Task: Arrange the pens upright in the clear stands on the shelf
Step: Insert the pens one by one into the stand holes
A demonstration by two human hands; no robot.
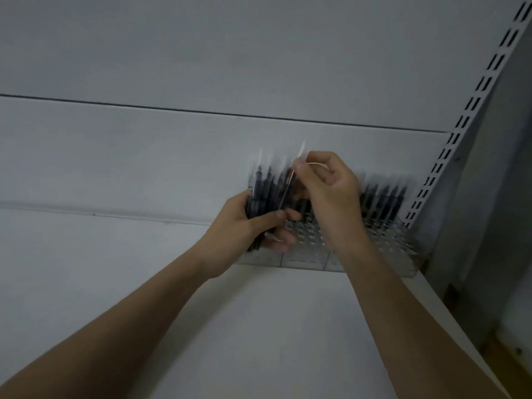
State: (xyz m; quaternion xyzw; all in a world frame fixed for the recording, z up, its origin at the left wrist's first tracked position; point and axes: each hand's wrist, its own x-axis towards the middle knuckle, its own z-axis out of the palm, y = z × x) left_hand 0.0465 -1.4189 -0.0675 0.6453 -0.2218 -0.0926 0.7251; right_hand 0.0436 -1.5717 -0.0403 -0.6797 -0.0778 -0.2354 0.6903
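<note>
While both forearms reach up from the bottom of the view, the left hand [244, 223] grips a bundle of dark pens [266, 194], its fingers [283, 240] curled round the lower barrels and the thumb across the front. Just beyond it the right hand [331, 187] pinches a single pen [288, 188] near its upper end, between thumb and bent forefinger, lifting it out of the bundle at a slight tilt.

The bundle looks like the weak point: the left hand holds many pens in one loose fistful, so drawing one out could drag its neighbours along and spill them onto the shelf [86, 269]. The single pen is held high and thin, so it may swing and miss its hole, or knock pens already set.

Behind the hands lies the clear stand [311, 234], a grid of round holes on the shelf, with its near rows unfilled. Further right stand the placed pens [385, 197], upright in the back rows; a nudge from the right wrist could tip them.

Furthest back is the panel [201, 67] and the slotted upright [460, 125] at the right.

No brand, label or writing can be read; the pens are blurred and the light is dim.
</note>
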